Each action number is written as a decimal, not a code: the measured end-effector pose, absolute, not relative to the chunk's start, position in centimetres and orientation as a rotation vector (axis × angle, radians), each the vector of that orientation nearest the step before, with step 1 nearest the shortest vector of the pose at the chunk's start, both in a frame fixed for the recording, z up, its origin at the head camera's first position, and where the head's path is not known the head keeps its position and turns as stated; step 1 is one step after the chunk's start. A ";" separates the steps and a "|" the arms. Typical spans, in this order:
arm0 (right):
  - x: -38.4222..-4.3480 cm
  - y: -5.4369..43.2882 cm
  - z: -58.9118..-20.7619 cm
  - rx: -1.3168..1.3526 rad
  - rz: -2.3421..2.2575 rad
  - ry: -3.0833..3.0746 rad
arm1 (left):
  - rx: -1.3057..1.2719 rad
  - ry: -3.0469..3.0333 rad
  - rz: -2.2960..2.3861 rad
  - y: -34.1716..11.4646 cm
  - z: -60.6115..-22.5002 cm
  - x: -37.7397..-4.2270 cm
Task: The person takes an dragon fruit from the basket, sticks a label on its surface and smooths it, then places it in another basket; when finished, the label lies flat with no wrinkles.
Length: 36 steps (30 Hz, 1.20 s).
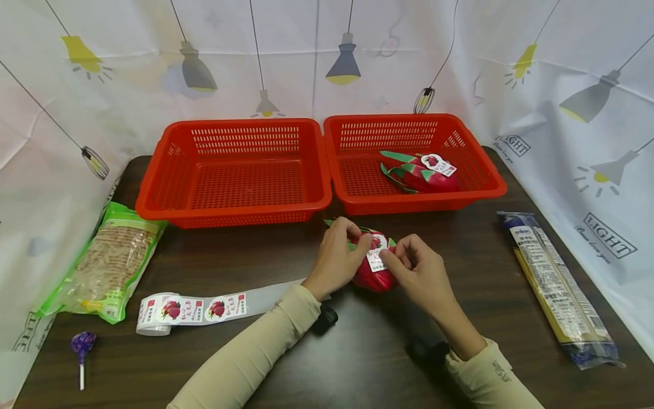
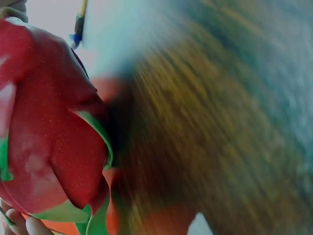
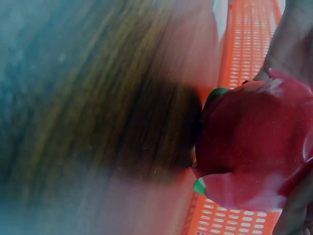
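A red dragon fruit (image 1: 375, 280) with green-tipped scales is held just above or on the dark table, in front of the right basket. A white printed sticker (image 1: 376, 260) lies on its upper face. My left hand (image 1: 334, 258) grips the fruit from the left, its thumb at the sticker's edge. From the other side my right hand (image 1: 424, 275) holds it with bent fingers, the thumb against the sticker's lower right. Both wrist views show the dragon fruit (image 2: 54, 117) close up, though the sticker's face is largely hidden there. A second dragon fruit (image 1: 434, 180), with a sticker, lies in the right basket.
Two red baskets stand at the back, the left basket (image 1: 235, 215) beside the right basket (image 1: 419, 204). A sticker roll (image 1: 153, 318) trails its strip under my left forearm. Left are a green-edged bag (image 1: 109, 261) and a lollipop (image 1: 83, 343); right, a long noodle pack (image 1: 557, 284).
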State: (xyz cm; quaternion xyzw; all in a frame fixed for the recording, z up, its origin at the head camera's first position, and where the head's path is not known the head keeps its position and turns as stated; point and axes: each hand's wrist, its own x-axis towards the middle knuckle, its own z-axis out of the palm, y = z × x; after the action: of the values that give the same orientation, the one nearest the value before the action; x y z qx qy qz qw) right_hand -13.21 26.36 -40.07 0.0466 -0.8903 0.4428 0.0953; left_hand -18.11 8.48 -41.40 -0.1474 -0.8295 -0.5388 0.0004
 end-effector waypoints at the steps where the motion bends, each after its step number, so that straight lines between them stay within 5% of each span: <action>1: -13.2 26.5 -40.1 0.151 1.362 -2.633 | -0.453 -2.590 -1.712 8.5 -41.4 -18.1; 19: -13.0 28.0 -40.5 0.248 1.551 -2.561 | -0.445 -2.454 -1.727 8.4 -41.9 -18.0; 30: -13.0 28.2 -40.4 0.274 1.577 -2.562 | -1.241 -2.826 -0.679 8.4 -39.1 -17.1; 36: -13.0 28.3 -40.5 0.301 1.585 -2.552 | -1.264 -2.929 -0.423 8.8 -40.1 -17.1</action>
State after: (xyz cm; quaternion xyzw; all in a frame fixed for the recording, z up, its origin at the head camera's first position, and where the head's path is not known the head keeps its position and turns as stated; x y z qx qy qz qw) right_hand -13.01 28.34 -40.55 0.0994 -0.8438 0.5239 0.0613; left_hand -17.12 8.80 -40.15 -0.3924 -0.9096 -0.1312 -0.0382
